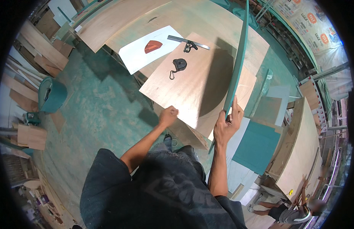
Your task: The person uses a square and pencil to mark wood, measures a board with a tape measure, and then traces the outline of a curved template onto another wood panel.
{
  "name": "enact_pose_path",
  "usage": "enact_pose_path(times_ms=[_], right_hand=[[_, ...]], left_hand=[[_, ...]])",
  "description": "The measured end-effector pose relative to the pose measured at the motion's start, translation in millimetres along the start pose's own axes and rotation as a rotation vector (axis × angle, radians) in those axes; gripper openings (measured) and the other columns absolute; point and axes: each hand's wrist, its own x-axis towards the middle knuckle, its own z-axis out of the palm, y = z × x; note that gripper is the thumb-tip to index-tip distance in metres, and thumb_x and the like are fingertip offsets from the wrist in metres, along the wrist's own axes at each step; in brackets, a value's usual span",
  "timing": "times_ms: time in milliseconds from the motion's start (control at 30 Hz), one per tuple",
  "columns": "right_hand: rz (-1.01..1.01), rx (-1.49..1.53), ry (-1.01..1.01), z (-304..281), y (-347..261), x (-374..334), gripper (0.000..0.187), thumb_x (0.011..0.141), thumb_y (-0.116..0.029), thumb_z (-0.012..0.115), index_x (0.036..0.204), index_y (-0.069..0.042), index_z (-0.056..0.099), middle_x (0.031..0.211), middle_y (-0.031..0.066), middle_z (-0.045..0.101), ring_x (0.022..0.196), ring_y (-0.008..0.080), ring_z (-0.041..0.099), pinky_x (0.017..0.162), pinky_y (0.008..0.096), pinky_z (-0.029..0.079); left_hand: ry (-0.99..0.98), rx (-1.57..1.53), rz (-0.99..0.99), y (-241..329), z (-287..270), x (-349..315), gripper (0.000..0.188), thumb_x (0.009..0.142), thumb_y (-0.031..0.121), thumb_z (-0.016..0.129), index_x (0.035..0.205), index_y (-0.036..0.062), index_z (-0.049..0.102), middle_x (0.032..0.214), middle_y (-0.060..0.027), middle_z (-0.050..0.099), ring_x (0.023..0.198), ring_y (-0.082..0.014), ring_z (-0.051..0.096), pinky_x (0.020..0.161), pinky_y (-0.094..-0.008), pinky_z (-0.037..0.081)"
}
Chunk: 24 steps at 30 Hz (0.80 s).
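My right hand (228,124) grips the lower edge of a green board (240,57), which stands on edge at the right of a plywood sheet (158,91). The board is seen nearly edge-on, so its face is hidden, and it throws a broad rounded shadow across the sheet. At the sheet's near left edge my left hand (169,116) is closed, its fingers curled in; what they hold, if anything, is hidden. Beyond it lie a black tape measure (179,65) with a carabiner, a combination square (189,45) and a white paper (133,57) with a red-brown shape on it.
The plywood lies on a larger wooden worktable (207,17). Leaning boards and a green bin (53,95) stand to the left. Green and white panels (257,147) lie low at my right, beside another wooden table (299,152). A person (287,213) is at that table, lower right.
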Motion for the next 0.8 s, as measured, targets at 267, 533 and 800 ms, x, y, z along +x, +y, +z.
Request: enact_pose_path(times_ms=[267,533,800], right_hand=[[0.106,0.075,0.052,-16,22,-14,0.064,0.076,0.01,0.056,0.137,-0.008,0.058,0.11,0.0066,0.056,0.079,0.0114,0.047,0.063,0.0246,0.038],[0.244,0.223,0.215,-35,42,-22,0.053,0.084,0.004,0.056,0.136,0.005,0.051,0.119,0.0085,0.059,0.1,0.0152,0.057,0.088,0.0259,0.044],[0.437,0.217,0.399,-20,45,-24,0.049,0.079,0.001,0.06,0.128,0.004,0.058,0.1,0.0057,0.063,0.085,0.0148,0.055,0.079,0.0256,0.043]], left_hand=[[0.165,-0.074,-0.074,-5,-80,-26,0.028,0.088,0.027,0.07,0.086,-0.0002,0.065,0.073,-0.0112,0.07,0.065,-0.0214,0.066,0.063,-0.0359,0.051],[0.186,0.597,0.381,91,-63,95,0.062,0.081,0.038,0.076,0.135,0.0168,0.055,0.143,-0.0137,0.047,0.131,-0.0327,0.044,0.1,-0.0512,0.042],[-0.185,0.82,0.569,79,-46,278,0.052,0.088,0.034,0.068,0.136,0.0213,0.054,0.139,-0.0161,0.047,0.127,-0.0387,0.045,0.1,-0.0547,0.042]])
